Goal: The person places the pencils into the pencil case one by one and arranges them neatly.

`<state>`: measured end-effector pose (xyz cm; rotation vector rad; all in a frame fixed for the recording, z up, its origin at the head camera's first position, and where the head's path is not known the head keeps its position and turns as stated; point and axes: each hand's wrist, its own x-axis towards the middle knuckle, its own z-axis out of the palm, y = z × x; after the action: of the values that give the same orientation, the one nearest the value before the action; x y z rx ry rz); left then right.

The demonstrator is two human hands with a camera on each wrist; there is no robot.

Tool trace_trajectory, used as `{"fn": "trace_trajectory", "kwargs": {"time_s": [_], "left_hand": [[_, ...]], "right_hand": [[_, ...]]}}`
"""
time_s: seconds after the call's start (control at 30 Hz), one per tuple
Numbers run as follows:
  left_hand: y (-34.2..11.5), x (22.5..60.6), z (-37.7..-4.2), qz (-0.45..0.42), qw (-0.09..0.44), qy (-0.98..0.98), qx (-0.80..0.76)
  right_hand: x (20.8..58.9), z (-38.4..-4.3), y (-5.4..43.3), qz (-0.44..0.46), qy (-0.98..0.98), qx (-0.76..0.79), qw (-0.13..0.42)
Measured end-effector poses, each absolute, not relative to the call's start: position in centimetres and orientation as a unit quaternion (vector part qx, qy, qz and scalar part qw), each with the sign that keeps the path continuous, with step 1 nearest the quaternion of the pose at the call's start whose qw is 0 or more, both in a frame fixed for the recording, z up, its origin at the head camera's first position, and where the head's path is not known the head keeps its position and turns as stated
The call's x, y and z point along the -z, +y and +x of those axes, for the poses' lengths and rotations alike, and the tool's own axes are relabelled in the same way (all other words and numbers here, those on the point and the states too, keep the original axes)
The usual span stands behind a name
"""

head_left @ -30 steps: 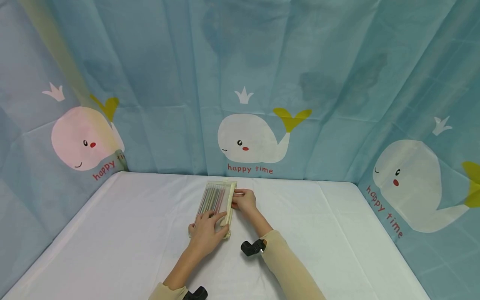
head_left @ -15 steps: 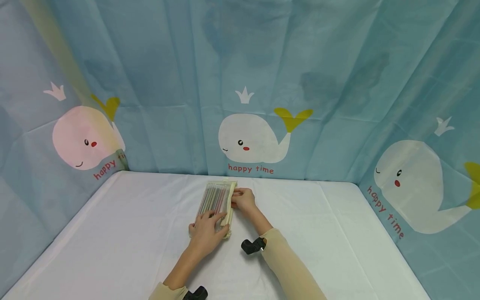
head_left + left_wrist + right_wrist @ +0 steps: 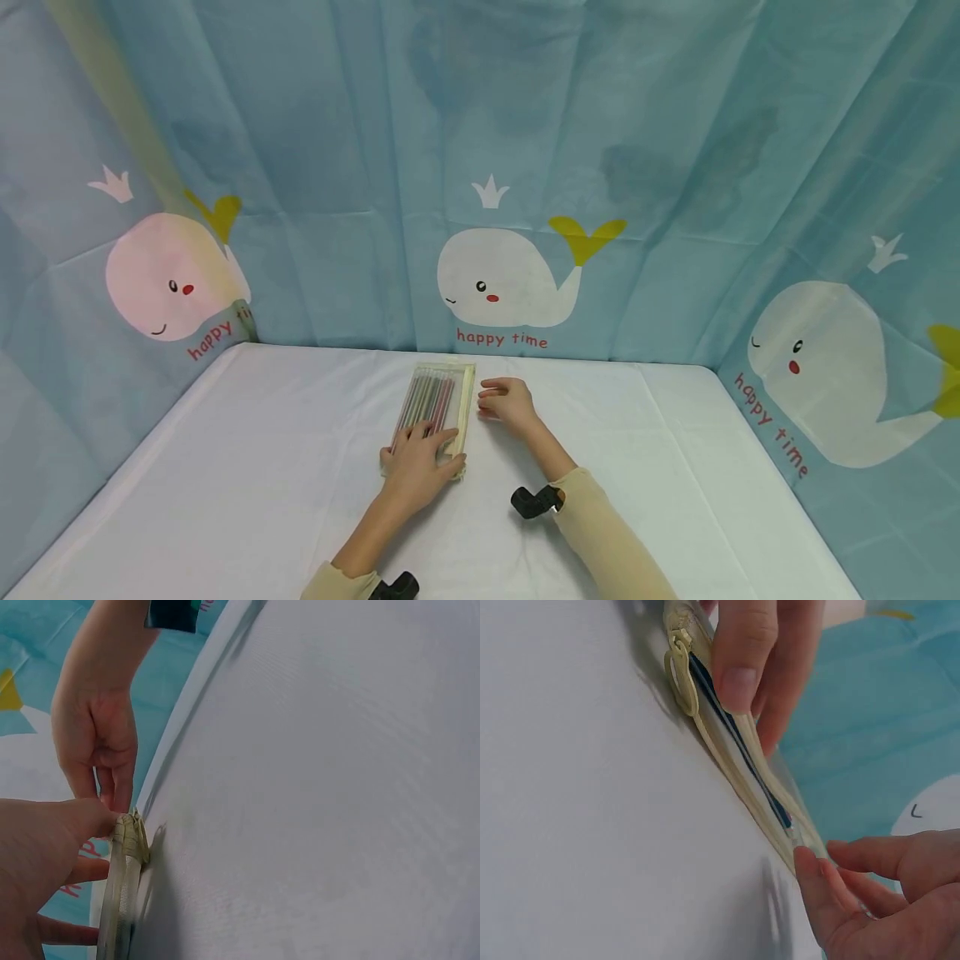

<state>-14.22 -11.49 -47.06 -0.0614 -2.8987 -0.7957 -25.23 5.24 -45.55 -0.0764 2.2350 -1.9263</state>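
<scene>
A clear pouch (image 3: 459,390) with cream trim lies on the table, with several coloured pens (image 3: 426,400) lined up inside. Across its near end rests my left hand (image 3: 415,475), fingers spread over the top and one fingertip at the zipped edge. My right hand (image 3: 512,404) hovers just right of the far part of that edge, a narrow gap between, fingers loosely bent and holding nothing. The right wrist view shows the zip (image 3: 739,776) parted along the edge, something dark blue inside. Its slider (image 3: 680,645) sits at the end by my left hand.
The white-clothed table (image 3: 247,467) ends at a light-blue curtain (image 3: 337,275) printed with whales, which hangs behind and on both sides. Black wrist cameras, the right one (image 3: 535,502) in fuller view, are worn on both arms.
My right hand has come away from the pouch's right edge and shifted slightly right. The left hand stays on the pouch, which has shifted very slightly right.
</scene>
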Motion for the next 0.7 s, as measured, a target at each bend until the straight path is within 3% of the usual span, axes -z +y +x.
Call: {"fn": "trace_trajectory", "kwargs": {"time_s": [0.3,0.7], "left_hand": [[-11.7,46.5,-14.3,-0.026,0.043,-0.968,0.245],[-13.4,46.0,-15.2,-0.070,0.063,-0.962,0.257]], "right_hand": [[44.7,-23.8,8.0,-0.050,0.787,0.611,0.076],[43.8,-22.4,12.3,-0.063,0.818,0.569,0.044]]}}
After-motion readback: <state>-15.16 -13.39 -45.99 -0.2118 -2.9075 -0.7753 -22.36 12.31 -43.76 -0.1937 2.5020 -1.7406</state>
